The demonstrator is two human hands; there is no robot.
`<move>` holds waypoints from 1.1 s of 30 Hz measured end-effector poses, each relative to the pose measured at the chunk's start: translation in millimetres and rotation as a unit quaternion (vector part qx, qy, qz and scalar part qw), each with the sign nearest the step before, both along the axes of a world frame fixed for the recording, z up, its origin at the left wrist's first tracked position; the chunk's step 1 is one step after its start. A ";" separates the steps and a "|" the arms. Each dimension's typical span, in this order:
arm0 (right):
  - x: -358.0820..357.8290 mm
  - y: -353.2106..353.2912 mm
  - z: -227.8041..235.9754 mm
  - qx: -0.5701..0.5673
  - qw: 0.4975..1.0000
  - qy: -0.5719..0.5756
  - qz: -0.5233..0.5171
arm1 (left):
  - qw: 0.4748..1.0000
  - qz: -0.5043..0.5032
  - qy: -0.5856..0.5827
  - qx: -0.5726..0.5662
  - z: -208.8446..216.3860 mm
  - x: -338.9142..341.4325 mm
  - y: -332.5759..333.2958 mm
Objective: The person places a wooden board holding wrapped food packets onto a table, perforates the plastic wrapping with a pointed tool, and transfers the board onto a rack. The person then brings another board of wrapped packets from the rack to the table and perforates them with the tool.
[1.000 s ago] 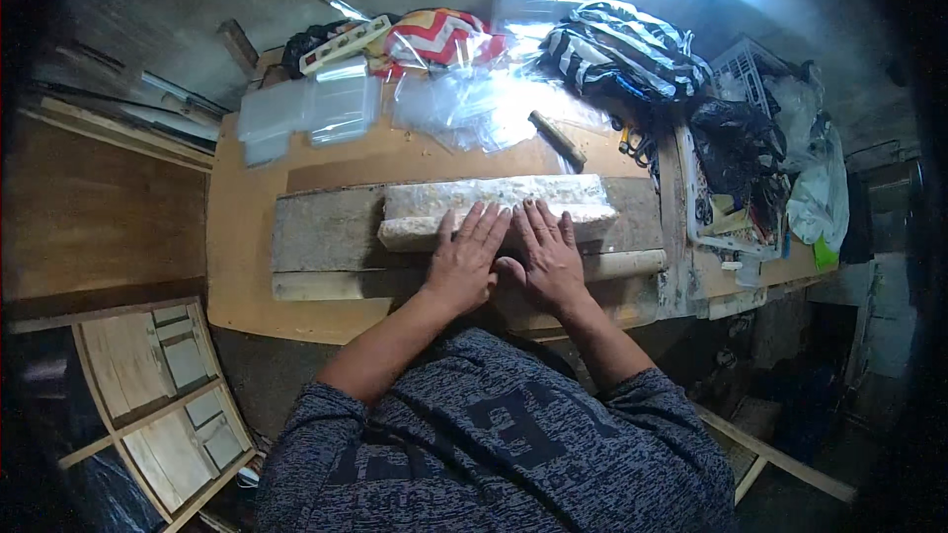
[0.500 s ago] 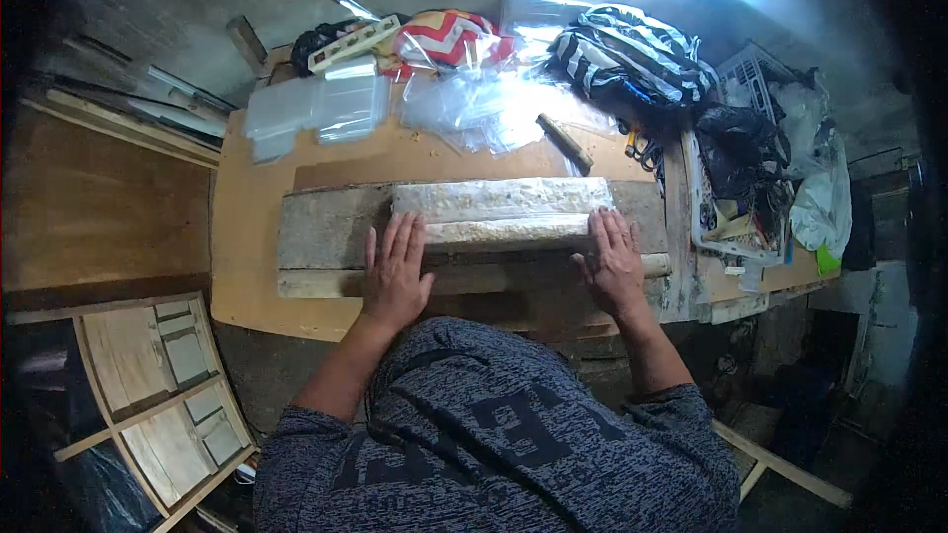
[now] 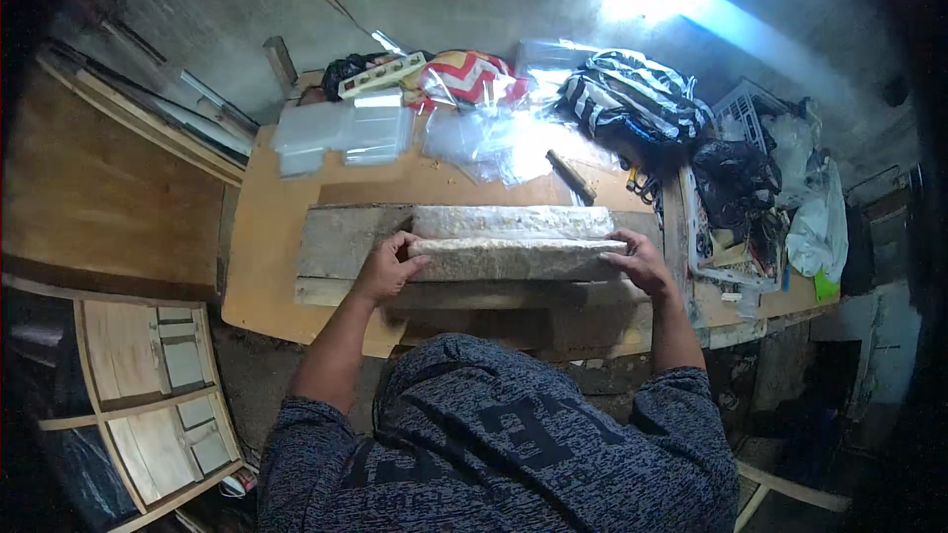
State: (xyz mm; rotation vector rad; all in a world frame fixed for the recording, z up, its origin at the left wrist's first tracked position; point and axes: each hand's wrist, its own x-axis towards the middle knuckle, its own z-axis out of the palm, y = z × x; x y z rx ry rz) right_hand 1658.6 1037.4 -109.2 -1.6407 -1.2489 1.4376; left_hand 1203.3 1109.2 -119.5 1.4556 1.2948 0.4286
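Observation:
A long pale slab with a grainy surface (image 3: pixel 518 262) is gripped at both ends. My left hand (image 3: pixel 393 262) pinches its left end, thumb in front and fingers behind. My right hand (image 3: pixel 642 262) has the right end the same way. Directly behind it lies a second pale, speckled strip (image 3: pixel 513 222) with a glossy top; I cannot tell whether the two are joined. Beneath them is a worn grey wooden board (image 3: pixel 346 242) with a lighter wooden strip (image 3: pixel 326 290) along its near side.
The tan tabletop (image 3: pixel 267 247) carries clear plastic sheets (image 3: pixel 375 128), a stick-like tool (image 3: pixel 571 178) and a power strip (image 3: pixel 383 76). A striped bag (image 3: pixel 637 94) stands behind. At right is a white crate of odds and ends (image 3: pixel 731 257); framed wooden panels (image 3: pixel 148 365) stand lower left.
Both hands have gone from lying flat along the slab's ends to gripping it. Its front part now appears raised and tilted, showing a darker grainy face. The view has shifted slightly.

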 end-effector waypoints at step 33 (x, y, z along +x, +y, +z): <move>-142.7 19.1 -46.5 0.294 0.827 -0.426 0.218 | 0.885 -0.157 0.240 0.366 -43.6 28.2 -17.5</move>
